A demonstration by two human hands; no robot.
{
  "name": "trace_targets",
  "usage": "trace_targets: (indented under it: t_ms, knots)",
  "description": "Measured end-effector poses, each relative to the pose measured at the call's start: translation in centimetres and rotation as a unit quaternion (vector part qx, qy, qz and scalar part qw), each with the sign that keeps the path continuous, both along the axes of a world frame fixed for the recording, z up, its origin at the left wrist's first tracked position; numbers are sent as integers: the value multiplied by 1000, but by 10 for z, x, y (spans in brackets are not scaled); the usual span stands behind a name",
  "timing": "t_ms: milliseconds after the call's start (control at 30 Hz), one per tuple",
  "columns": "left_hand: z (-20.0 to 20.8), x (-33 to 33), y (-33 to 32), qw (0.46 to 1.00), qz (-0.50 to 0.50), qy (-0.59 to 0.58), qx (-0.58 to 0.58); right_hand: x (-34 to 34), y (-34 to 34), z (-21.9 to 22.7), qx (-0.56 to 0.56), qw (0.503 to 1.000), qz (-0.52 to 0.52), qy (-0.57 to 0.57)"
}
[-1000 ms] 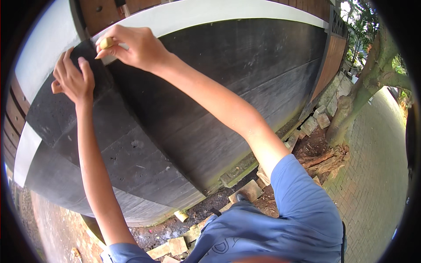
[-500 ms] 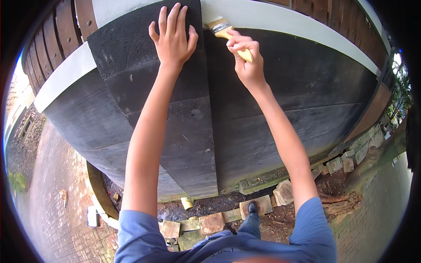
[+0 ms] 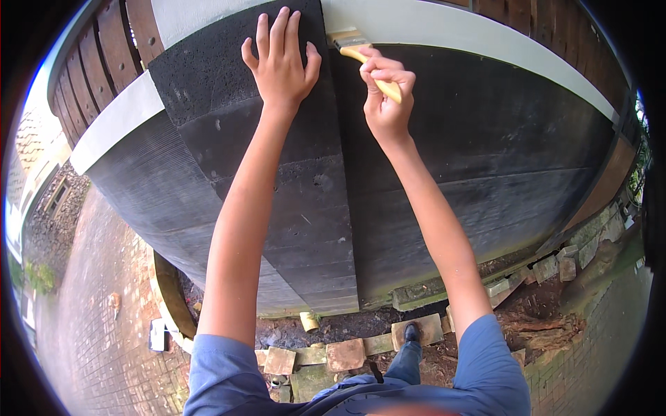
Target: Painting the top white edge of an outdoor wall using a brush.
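My right hand (image 3: 388, 97) is closed round the yellow handle of a flat paintbrush (image 3: 354, 50). The brush's bristles touch the white band (image 3: 444, 31) along the top of the wall, close to the dark pillar's right edge. Flat against the upper face of that black pillar (image 3: 229, 132) lies my left hand (image 3: 283, 66), its fingers spread and nothing in it. To the right of the pillar stretches the smooth black wall panel (image 3: 472, 132), below the white band.
Brown wooden slats (image 3: 97, 55) stand above the wall. At its foot runs a soil strip edged with stone blocks (image 3: 345, 354), and a short yellow pipe end (image 3: 309, 321) sticks out there. A tree root (image 3: 541, 333) lies at the right, and brick paving (image 3: 132, 347) covers the ground at left.
The brush has tilted flatter, its bristles shifting slightly right along the white band near the pillar. My left hand stays on the pillar. The whole view has shifted a little.
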State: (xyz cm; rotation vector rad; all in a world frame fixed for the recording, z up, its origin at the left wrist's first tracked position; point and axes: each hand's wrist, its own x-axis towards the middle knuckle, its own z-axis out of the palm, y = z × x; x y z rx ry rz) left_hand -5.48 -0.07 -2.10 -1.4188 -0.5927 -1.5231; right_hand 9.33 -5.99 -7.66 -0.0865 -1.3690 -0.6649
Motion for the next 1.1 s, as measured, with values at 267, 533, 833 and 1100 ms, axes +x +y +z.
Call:
trace_targets:
  t_ms: [267, 533, 833, 1100]
  knots:
    - [1, 1, -10, 1000, -5, 6, 4, -7, 10, -32, -27, 999, 15, -8]
    - [3, 0, -17, 999, -9, 34, -19, -4, 8, -38, -50, 999, 18, -2]
    - [3, 1, -17, 999, -24, 31, -31, 2, 6, -39, -26, 999, 26, -22]
    - [3, 0, -16, 999, -17, 28, -26, 3, -6, -32, 1, 1000, 24, -9]
